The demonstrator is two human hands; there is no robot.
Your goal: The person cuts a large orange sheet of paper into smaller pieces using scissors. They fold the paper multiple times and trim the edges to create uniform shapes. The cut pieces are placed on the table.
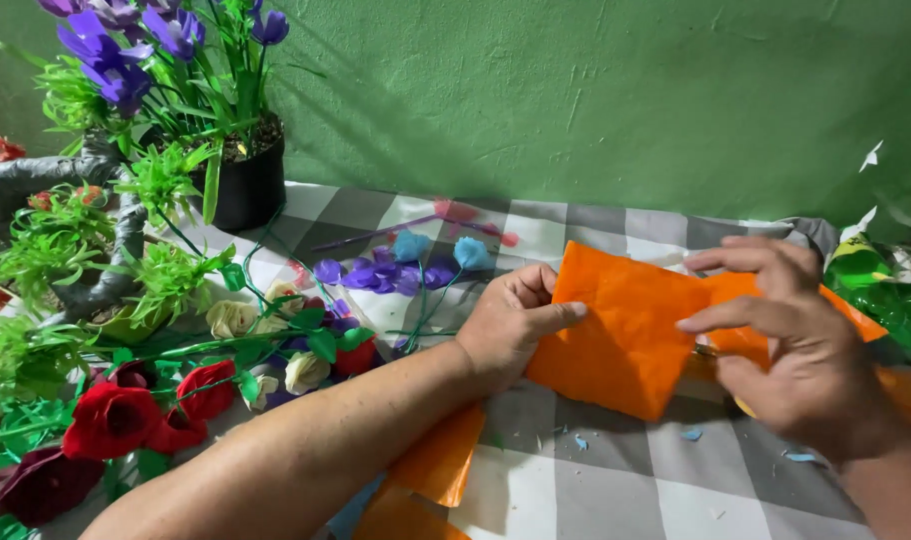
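My left hand (515,320) pinches the left edge of an orange sheet (630,335) held just above a checked grey and white tablecloth (595,480). My right hand (785,340) grips the sheet's right side, thumb on top, fingers spread over it. Something yellowish shows under my right palm; I cannot tell what it is. More orange pieces (435,465) lie under my left forearm near the front edge.
Handmade flowers lie at the left: red roses (115,420), cream buds (233,318), purple and blue blooms (405,265). A black pot (250,185) with purple flowers stands at the back left by a green wall. Green plastic (875,285) sits at the right. Small paper scraps dot the cloth.
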